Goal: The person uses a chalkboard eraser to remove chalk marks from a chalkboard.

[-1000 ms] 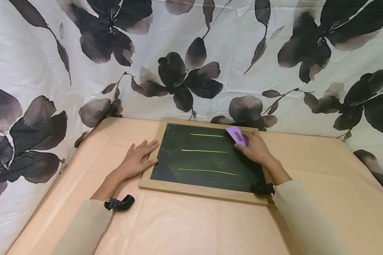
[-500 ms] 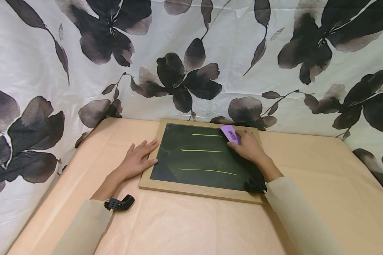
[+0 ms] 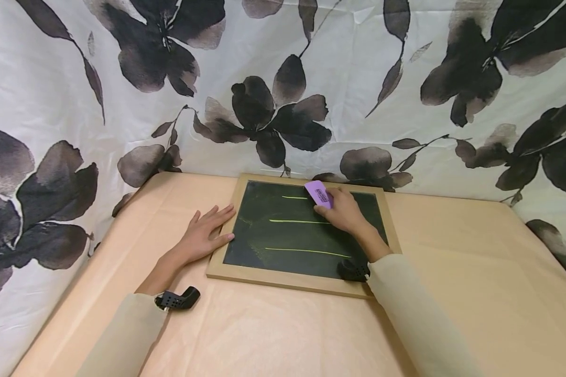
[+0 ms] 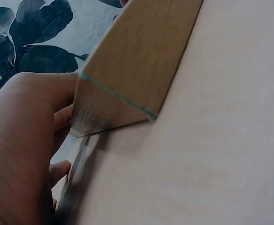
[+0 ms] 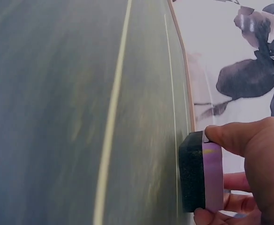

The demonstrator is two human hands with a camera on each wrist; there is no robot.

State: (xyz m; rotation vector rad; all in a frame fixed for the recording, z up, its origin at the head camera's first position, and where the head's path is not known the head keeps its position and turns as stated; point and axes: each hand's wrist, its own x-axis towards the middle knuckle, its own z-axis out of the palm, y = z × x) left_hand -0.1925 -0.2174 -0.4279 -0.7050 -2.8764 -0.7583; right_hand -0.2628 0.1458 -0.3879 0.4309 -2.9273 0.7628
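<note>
Chalkboard (image 3: 292,235) with purple eraser (image 3: 319,195) at its upper line

At the far left, floral cloth (image 3: 108,125) hangs beside the peach-coloured surface (image 3: 264,324) and runs on behind it. Next comes a pale left sleeve (image 3: 120,335) with a black wrist device (image 3: 177,299) at its cuff. The left hand (image 3: 204,236) lies with fingers spread and straight, grasping nothing, its tips touching the left side of the board's wooden frame (image 3: 283,278). The chalkboard lies on the surface, bearing three yellow lines (image 3: 294,221), one above another. The top line runs rightward to the purple eraser, whose dark pad faces the board in the right wrist view. The right hand (image 3: 348,210) pinches the eraser, thumb on one edge and fingers on the opposite one, closed to its width. It covers the right end of the middle line. Farther right is the right sleeve (image 3: 420,314), reaching across the frame.
</note>
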